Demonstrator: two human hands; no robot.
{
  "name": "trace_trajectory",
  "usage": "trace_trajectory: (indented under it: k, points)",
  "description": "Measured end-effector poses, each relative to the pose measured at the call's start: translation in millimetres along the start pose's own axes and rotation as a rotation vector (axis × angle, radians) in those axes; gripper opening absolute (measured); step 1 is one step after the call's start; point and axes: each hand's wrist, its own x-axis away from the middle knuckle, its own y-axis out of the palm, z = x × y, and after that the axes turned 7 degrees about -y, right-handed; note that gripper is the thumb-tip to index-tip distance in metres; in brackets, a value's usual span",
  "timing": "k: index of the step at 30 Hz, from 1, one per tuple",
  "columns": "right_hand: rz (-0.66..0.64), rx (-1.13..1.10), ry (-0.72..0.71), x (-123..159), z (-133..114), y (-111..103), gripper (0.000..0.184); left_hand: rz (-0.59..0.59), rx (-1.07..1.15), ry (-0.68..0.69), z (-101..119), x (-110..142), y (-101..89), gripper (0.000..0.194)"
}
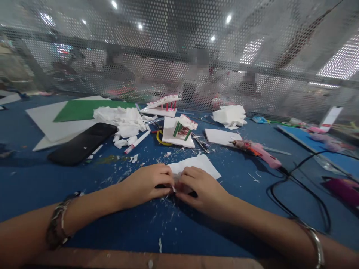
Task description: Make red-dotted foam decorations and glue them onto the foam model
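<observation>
Here's our white paper (206, 165), low and central over the blue tabletop (123, 231), our left hand (150, 183) and right hand (204, 190) pinching its near edge! White shavings (160, 244) litter the surface; beyond, ceiling lights (229, 18) glow through a perforated screen (174, 33).

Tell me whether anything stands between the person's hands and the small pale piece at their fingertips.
Nothing visible does: the left hand and right hand meet right at the small pale piece. The white sheet shows mostly beyond it, blocking neither.
</observation>
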Motion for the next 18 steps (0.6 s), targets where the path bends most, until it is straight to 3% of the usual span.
trace_trajectory:
  k: [7,18]
  points:
    - [0.028,-0.127,0.072,-0.7,3.0,3.8,0.017,0.026,0.006,-0.063,-3.3,0.4,-0.8,0.021]
    - [0.018,-0.011,0.107,-4.0,0.9,7.4,0.017,0.030,0.009,-0.148,-3.0,-1.7,-0.3,0.023]
